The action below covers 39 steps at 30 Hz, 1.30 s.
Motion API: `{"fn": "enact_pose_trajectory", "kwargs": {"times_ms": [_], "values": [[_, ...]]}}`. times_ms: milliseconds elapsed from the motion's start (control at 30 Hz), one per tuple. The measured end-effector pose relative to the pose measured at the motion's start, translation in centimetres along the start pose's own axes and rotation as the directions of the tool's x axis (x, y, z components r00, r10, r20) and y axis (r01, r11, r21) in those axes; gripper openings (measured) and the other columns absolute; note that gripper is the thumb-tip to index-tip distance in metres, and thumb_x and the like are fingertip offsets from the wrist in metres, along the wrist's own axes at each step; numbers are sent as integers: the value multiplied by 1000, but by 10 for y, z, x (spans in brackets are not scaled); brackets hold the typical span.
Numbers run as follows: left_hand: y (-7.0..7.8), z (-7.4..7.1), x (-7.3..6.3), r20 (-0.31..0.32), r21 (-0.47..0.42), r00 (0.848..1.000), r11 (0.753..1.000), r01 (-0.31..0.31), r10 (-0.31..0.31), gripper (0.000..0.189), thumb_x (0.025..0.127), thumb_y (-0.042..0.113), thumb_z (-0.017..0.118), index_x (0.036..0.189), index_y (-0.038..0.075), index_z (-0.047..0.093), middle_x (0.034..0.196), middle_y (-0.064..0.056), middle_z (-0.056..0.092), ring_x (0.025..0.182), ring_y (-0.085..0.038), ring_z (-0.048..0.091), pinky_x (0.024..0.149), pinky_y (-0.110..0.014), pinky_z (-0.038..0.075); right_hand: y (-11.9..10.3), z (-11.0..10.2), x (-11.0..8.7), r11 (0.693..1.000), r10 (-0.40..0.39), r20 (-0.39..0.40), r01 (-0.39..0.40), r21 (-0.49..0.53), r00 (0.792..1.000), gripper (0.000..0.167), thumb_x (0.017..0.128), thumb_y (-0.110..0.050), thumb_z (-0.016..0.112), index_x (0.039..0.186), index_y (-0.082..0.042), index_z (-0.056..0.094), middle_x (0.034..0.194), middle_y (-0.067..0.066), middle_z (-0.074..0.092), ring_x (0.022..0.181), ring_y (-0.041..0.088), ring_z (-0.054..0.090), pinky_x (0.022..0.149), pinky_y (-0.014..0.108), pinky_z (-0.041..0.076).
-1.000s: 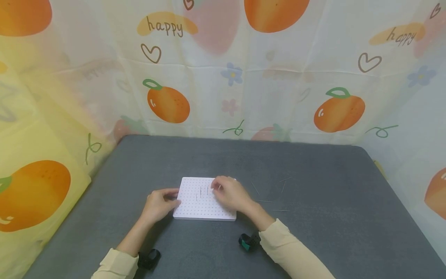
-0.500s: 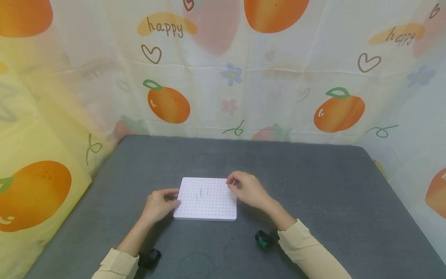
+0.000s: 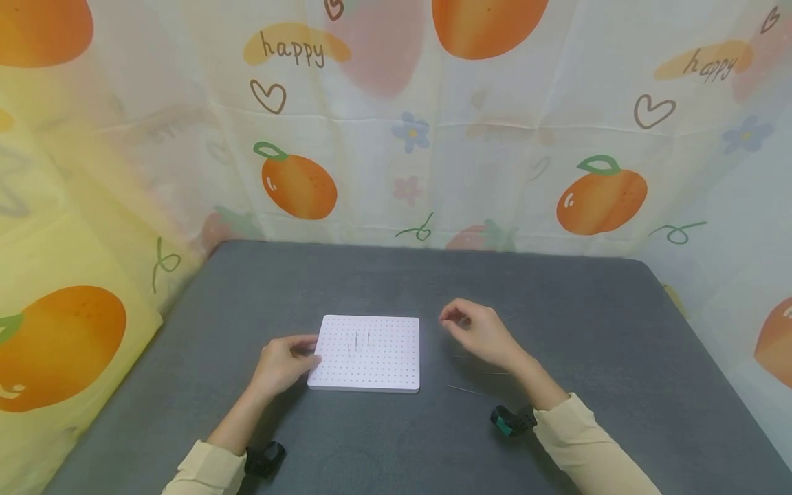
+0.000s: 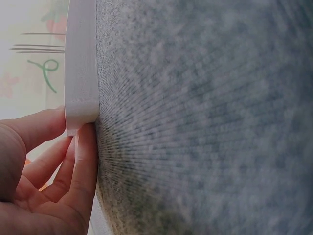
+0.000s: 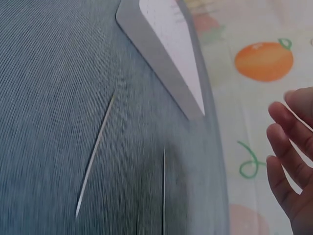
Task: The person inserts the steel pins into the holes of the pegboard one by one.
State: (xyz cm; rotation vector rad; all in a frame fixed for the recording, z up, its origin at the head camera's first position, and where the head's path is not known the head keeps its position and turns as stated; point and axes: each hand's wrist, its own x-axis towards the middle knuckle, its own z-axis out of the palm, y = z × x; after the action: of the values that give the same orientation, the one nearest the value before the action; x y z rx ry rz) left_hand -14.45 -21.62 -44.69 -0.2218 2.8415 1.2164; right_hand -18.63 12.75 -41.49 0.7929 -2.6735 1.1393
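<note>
Thumb and fingers of the left hand [image 3: 281, 364] hold the left edge of a flat white rectangular board [image 3: 390, 364] dotted with rows of small dark holes. It lies face up on a dark grey table [image 3: 371, 440], to the right of that hand and touching it. Right of the board and apart from it, the right hand [image 3: 479, 337] is raised over the table, its fingers bent toward the thumb; whether they pinch something cannot be told. Thin upright metal-looking pins [image 3: 356, 341] stand in the board, left of its middle.

Only the left wrist view shows the left fingertips close up, meeting the board's smooth, thick side right by the tabletop. There the pins appear as dark lines jutting from the face, against a pale curtain [image 3: 495, 172] printed with fruit.

From above, the right forearm and hand crowd the loose silvery pins [image 5: 95, 156]. The right wrist view shows one lying slanted in full and others cut off by the lower border, with the board's thick side beyond them. It also shows several right fingertips spread apart, a detail that the head view leaves too small to read.
</note>
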Motion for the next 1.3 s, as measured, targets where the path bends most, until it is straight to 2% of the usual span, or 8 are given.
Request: {"fn": "enact_pose_trajectory", "kwargs": {"times_ms": [367,567,967,1300], "values": [[0,-1,-1,12,-7,1000,1000,-11,11,39,77,8,70,114,0,62,102,-14,66,72,-15,60,56,-26,46,16,-17,-23,999,54,6,-54,4,999,9,86,-12,63,94,-13,64,89,-8,63,83,9,59,73,37,49],[0,-1,0,7,-1,1000,1000,-5,5,40,77,10,70,115,1,62,103,-14,66,74,-16,60,56,-25,46,24,-19,-36,998,55,9,-54,-16,998,9,86,-13,63,95,-12,64,89,-10,63,82,7,58,72,33,48],[-2,1,0,1,3,1000,1000,-5,5,40,77,9,70,115,1,62,103,-14,66,73,-15,60,56,-25,47,40,-20,-59,994,108,19,-107,-36,994,11,84,-11,65,95,-15,63,88,-8,63,81,7,59,70,29,49],[-2,1,2,-3,2,1000,1000,1,-1,40,77,10,70,115,2,62,102,-13,67,73,-15,60,56,-24,46,51,-23,-76,993,101,56,-97,-62,993,12,82,-8,66,93,-13,64,87,-9,62,78,4,58,70,26,49]]}}
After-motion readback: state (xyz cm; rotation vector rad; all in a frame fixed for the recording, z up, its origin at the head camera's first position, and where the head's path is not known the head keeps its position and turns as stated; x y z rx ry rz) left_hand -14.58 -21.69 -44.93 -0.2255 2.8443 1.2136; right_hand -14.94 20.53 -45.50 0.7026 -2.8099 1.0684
